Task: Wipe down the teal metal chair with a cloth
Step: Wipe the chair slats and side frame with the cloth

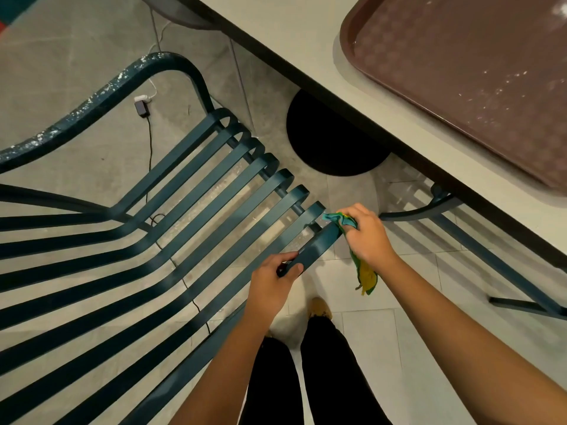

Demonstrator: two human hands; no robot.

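The teal metal chair (190,216) fills the left and middle of the head view, its long slats running from lower left up to curled front ends. Its far armrest (101,93) has chipped paint. My left hand (273,283) grips the near armrest (316,248) from the side. My right hand (366,234) holds a bunched green and yellow cloth (365,273) and presses its blue-green end against the front tip of that same armrest. The cloth's loose tail hangs below my right wrist.
A pale table (306,41) with a dark edge crosses the upper right and carries a brown tray (460,72). Its round black base (331,139) stands on the floor by the chair front. A second chair's frame (491,256) is at right. A cable and adapter (141,106) lie under the chair.
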